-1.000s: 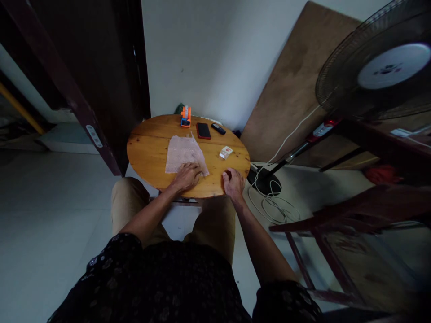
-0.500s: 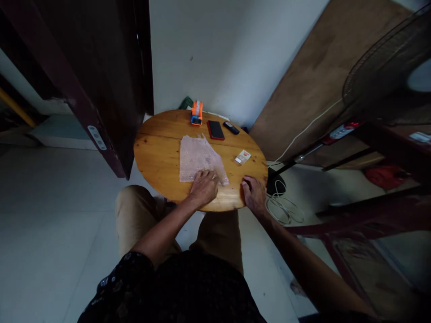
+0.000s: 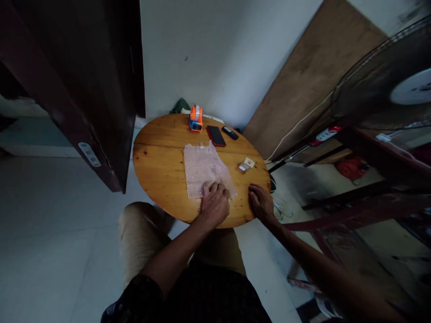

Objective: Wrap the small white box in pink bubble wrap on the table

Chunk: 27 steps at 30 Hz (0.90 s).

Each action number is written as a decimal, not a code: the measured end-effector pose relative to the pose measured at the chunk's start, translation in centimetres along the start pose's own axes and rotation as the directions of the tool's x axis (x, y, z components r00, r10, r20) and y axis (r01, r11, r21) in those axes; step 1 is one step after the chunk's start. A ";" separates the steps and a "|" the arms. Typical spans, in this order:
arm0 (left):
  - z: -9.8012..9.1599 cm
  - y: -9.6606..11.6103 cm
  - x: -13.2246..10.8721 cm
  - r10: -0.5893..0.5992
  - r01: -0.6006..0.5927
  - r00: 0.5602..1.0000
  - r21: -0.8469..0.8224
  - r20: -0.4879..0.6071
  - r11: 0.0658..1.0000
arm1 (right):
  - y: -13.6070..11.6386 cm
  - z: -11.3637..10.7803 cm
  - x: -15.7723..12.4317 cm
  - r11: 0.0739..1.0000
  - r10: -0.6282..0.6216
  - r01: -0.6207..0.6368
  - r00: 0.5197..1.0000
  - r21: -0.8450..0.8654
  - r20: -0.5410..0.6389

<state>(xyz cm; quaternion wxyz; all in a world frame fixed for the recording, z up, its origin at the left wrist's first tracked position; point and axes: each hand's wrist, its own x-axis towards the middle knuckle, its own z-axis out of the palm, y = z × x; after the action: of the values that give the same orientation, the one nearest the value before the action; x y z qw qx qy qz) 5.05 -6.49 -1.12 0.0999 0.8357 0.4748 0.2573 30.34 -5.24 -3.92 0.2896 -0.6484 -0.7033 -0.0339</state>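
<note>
A sheet of pinkish bubble wrap lies flat on a round wooden table. My left hand rests palm down on the sheet's near edge, fingers stretched over it. My right hand lies on the bare table near its front right rim, fingers loosely curled and holding nothing I can see. A small white and red pack sits just beyond my right hand.
At the table's far edge stand an orange and blue tape dispenser, a black phone in a red case and a small dark remote. A dark door is left, a fan, brown board and dark wooden furniture right.
The view has shifted, so the table sits lower and nearer. Both hands stay at the same spots on the bubble wrap and the table edge; the left hand's fingers lie flatter on the sheet.
</note>
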 end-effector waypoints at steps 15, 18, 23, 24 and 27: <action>0.6 0.3 0.4 -0.082 0.083 0.985 0.001 0.151 0.997 | -15.3 -1.7 7.2 0.856 -0.505 0.438 0.823 0.275 0.262; 0.5 0.3 0.5 -0.094 0.092 0.984 0.020 0.152 0.996 | -17.5 2.2 9.4 0.852 -0.523 0.473 0.747 0.226 0.411; 0.1 0.6 -0.1 -0.072 0.069 0.994 0.036 0.087 0.997 | -12.2 5.3 12.3 0.928 -0.347 0.370 0.818 0.043 0.459; 0.0 0.6 -0.2 -0.080 0.077 0.993 0.034 0.085 0.996 | -11.0 5.4 12.5 0.922 -0.366 0.384 0.813 0.055 0.453; -0.7 0.4 -0.1 -0.089 0.088 0.990 0.014 0.112 0.996 | -9.0 5.5 12.5 0.905 -0.414 0.412 0.800 0.104 0.433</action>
<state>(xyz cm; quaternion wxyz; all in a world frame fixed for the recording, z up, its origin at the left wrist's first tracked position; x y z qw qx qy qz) 4.98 -6.81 -0.40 0.1342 0.8274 0.5063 0.2028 20.06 6.86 0.07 0.1078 -0.4691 -0.8748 0.0547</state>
